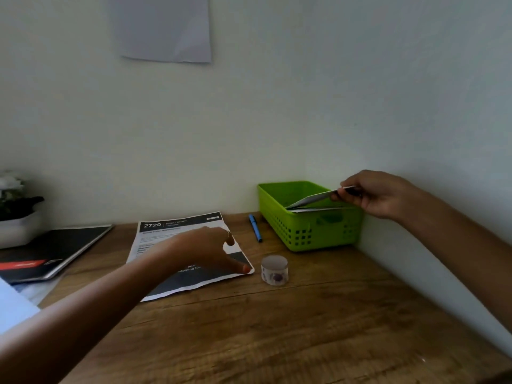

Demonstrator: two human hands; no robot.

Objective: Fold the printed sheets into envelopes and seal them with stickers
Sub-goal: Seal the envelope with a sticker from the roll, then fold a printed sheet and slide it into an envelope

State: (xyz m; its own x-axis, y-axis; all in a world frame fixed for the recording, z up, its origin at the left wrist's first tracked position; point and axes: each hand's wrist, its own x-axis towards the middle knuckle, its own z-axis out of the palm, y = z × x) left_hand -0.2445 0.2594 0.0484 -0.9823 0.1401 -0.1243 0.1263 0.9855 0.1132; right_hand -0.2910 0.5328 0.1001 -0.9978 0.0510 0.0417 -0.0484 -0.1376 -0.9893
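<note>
Head view, the only view supplied.

Right hand: raised over the far right corner of the green basket, fingers and thumb pinching one end of a folded sheet. The free end of that sheet dips into the basket, above another pale piece lying across the rim. Whether the held piece is sealed cannot be told; no sticker shows on it.

Left hand: lying palm down on a flat printed sheet near the middle of the desk. Fingers spread and fairly straight, one fingertip at the sheet's near right corner. It grips nothing; it presses or rests on the paper.

Sticker roll: standing on the desk just beside the sheet's right corner, apart from both hands. Blue pen: lying between sheet and basket, untouched.

Progress, as a judgement: at least one sheet appears folded and is being placed in, or taken from, the basket, most likely placed. The sheet under the left hand is unfolded and unsealed, so one full fold-and-seal cycle remains at minimum. How many more sheets wait cannot be told.

Writing: the sheet's dark header reads "2720" in large white figures. Smaller header text, a bold title line and white lettering on the lower dark band are too blurred to read reliably. No brand is legible on roll, pen or basket.

Other items: dark notebook with a red stripe at left; white plant pot behind it; blank paper on the wall.
</note>
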